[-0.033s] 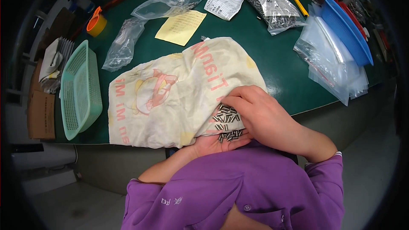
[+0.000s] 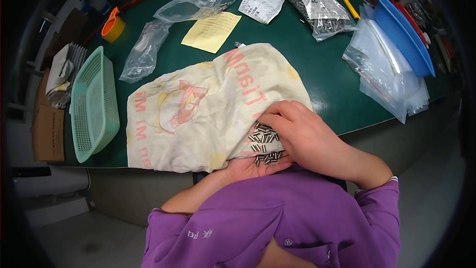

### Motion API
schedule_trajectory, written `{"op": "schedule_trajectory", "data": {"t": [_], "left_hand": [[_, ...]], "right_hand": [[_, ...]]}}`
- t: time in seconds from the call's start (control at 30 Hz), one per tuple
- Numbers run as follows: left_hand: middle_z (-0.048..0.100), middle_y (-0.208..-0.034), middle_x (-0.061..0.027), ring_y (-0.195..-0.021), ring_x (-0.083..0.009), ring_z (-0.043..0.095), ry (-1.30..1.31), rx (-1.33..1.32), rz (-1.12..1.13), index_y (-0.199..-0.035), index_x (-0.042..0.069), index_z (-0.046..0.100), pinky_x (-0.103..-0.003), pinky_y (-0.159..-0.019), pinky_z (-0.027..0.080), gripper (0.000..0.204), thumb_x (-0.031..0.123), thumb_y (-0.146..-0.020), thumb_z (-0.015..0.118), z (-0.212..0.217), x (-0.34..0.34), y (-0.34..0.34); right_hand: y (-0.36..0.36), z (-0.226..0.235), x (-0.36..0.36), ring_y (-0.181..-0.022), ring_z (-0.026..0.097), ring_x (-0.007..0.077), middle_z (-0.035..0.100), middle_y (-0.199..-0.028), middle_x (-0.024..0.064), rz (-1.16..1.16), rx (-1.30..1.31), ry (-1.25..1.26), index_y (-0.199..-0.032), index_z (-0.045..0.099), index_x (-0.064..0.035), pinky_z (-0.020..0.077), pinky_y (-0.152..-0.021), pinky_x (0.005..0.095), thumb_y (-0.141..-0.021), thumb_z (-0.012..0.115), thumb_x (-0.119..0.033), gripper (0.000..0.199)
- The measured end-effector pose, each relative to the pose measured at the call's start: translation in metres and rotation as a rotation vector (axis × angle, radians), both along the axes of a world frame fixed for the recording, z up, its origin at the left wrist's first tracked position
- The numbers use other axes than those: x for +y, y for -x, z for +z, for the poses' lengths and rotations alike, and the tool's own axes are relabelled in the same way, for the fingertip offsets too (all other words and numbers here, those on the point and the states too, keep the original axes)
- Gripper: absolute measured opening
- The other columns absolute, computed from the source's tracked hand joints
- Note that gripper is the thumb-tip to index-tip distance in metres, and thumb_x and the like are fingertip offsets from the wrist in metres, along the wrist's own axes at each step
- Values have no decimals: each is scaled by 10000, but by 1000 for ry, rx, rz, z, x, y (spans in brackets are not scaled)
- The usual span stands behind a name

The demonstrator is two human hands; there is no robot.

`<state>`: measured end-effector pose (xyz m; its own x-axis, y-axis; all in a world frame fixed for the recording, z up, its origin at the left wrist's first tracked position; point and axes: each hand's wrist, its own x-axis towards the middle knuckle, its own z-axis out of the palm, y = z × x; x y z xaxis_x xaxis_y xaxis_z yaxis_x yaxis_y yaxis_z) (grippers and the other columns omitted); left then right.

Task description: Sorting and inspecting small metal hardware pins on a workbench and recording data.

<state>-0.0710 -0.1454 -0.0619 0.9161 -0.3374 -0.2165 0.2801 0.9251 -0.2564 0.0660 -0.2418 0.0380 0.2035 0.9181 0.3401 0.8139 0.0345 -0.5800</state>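
Small shiny metal pins (image 2: 264, 138) lie in a loose cluster on the near right edge of a cream cloth (image 2: 198, 144) printed with a pink and yellow cartoon. More pins (image 2: 270, 158) rest in my left hand (image 2: 242, 170), palm up and slightly cupped just below the cloth's edge. Over the cluster's right side my right hand (image 2: 305, 134) arches, knuckles up and fingers bent together, the fingertips at the upper pins. Its thumb and whatever may be between the fingers are hidden beneath it.
Left stands a green mesh basket (image 2: 95, 109). Behind the cloth lie clear bags (image 2: 196, 2), a yellow note (image 2: 210, 32), a white slip (image 2: 261, 5) and a bag full of metal pins (image 2: 317, 12). Plastic bags (image 2: 382, 77) and a blue tray (image 2: 404, 34) sit right.
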Motion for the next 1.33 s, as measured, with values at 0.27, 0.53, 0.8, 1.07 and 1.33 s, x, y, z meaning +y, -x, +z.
{"op": "schedule_trajectory", "data": {"t": [0.27, 0.53, 0.8, 1.07, 1.33], "left_hand": [[480, -1158, -229, -1052, -339, 509, 25, -20, -5, -1209, -35, 386, -409, -936, 423, 472, 333, -915, 358, -5, 1, 4], [467, -1171, -239, -1059, -342, 503, 29, -96, -11, -1227, -37, 364, -406, -948, 412, 518, 374, -911, 346, -4, 4, 3], [485, -1158, -219, -1043, -357, 510, 18, -1, 8, -1208, -31, 381, -421, -934, 423, 535, 408, -905, 339, -9, 4, 8], [503, -1136, -208, -1027, -358, 521, 11, 10, 6, -1211, 3, 389, -438, -918, 433, 510, 408, -904, 344, -2, 9, 9], [455, -1189, -221, -1054, -372, 497, 43, 79, 50, -1221, 6, 374, -459, -927, 420, 478, 364, -904, 373, -8, 9, 19]], "right_hand": [[-4, 7, -11, -856, 527, 282, 526, -933, 107, 220, 182, 272, -966, 557, -20, 430, -759, 339, -619, 540, 59, 357], [2, 3, -4, -852, 532, 276, 535, -959, 97, 26, 40, 67, -989, 557, -29, 445, -735, 330, -604, 565, 62, 396], [4, 4, -15, -821, 544, 259, 565, -877, 78, 217, 151, 184, -921, 594, -38, 452, -720, 331, -616, 589, 51, 318], [8, -3, 8, -911, 513, 266, 533, -967, 103, 136, 46, 46, -991, 564, -37, 439, -759, 326, -622, 582, 19, 374], [9, 4, 2, -919, 513, 265, 539, -962, 105, 352, 115, 276, -976, 569, -37, 431, -785, 333, -648, 574, -2, 330]]}}
